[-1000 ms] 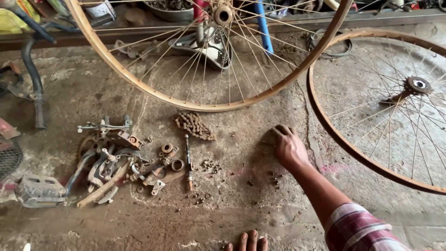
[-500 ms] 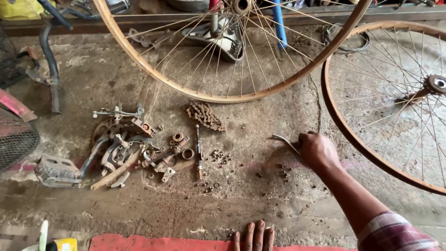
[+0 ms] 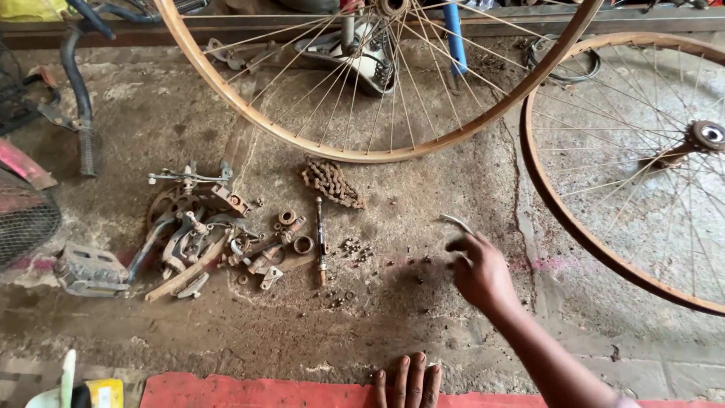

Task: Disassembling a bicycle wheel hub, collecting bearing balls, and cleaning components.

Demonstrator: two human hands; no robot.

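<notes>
My right hand (image 3: 481,272) hovers over the dirty concrete floor, its fingers closed on a small curved metal piece (image 3: 455,222) that sticks out above the fingertips. My left hand (image 3: 410,380) rests flat at the bottom edge, fingertips on the floor beside a red mat (image 3: 257,394), holding nothing. Left of my right hand lie small loose bearings (image 3: 355,250), a thin axle rod (image 3: 320,238) and a heaped rusty chain (image 3: 331,181).
A pile of rusty bicycle parts (image 3: 204,234) and a pedal (image 3: 89,270) lie at the left. One spoked wheel rim (image 3: 362,155) stands at the top, another wheel (image 3: 559,204) with its hub (image 3: 708,134) at the right. Handlebars (image 3: 79,98) lie far left.
My right hand lifted the small curved metal piece off the floor and drew it back toward me. The view shifted, so the parts sit further right.
</notes>
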